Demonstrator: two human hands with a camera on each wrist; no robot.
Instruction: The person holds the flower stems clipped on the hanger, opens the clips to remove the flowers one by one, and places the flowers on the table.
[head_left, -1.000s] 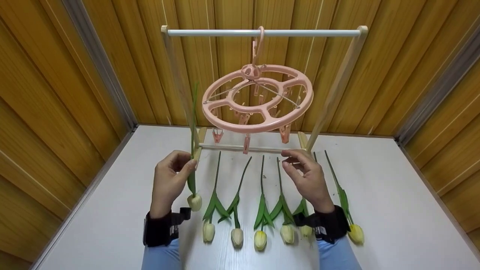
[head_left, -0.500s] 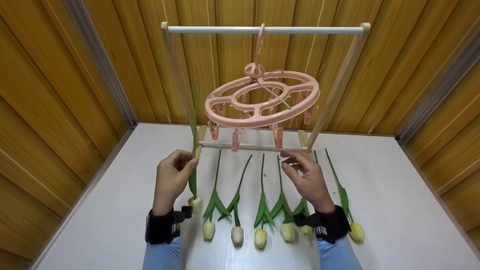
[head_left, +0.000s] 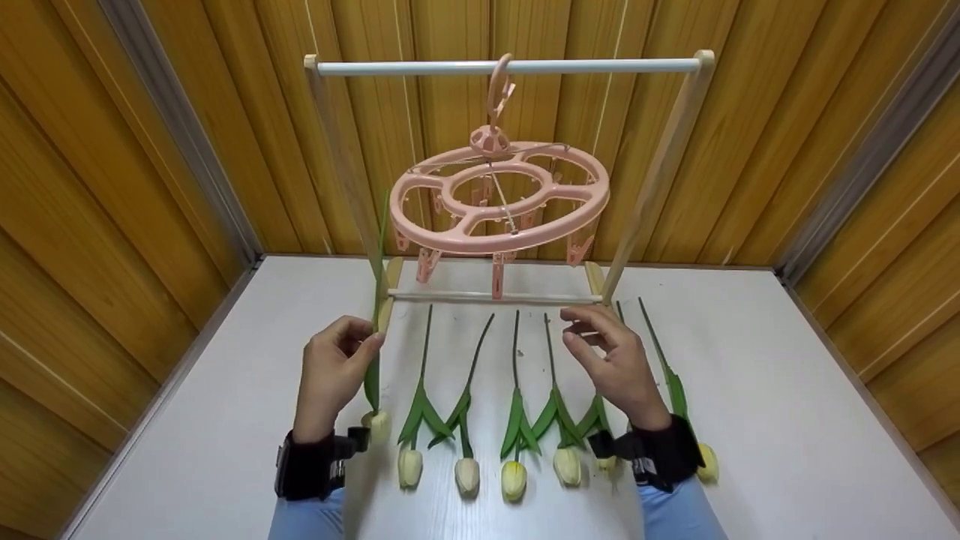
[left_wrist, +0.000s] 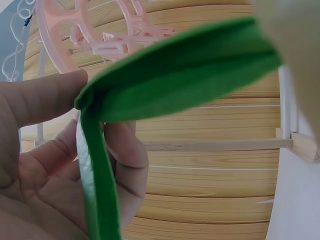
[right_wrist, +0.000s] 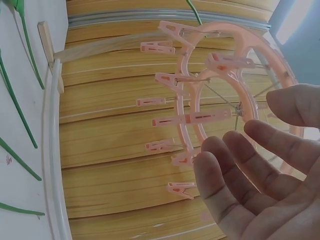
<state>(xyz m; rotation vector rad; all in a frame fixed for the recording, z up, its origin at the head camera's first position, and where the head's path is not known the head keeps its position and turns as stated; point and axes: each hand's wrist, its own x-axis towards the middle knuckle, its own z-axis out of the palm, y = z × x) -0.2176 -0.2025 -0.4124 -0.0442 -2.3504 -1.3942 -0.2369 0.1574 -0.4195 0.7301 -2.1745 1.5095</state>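
My left hand [head_left: 330, 375] pinches a pale artificial tulip [head_left: 373, 386] between thumb and fingers, its stem end up and its bloom down. In the left wrist view, a broad green leaf [left_wrist: 175, 80] of that tulip fans out from the fingertips. A pink round clip hanger [head_left: 499, 243] hangs by its hook ahead of both hands, with small pink clips dangling below the ring. My right hand [head_left: 611, 364] is held over the table with loosely bent fingers and nothing in them. The right wrist view shows its fingers overlapping the hanger's ring [right_wrist: 250, 35].
A wooden stand with a white top bar [head_left: 405, 67] carries the hanger. Several tulips lie in a row on the white table [head_left: 187, 420], among them a yellow-tinged one [head_left: 514, 481]; my right arm partly covers two. Wood-look panels [head_left: 97, 187] enclose the back and sides.
The hanger has turned on its hook, bringing other clips to the front. My left hand sits slightly lower with the tulip. The right hand keeps its pose; the head view has shifted a little.
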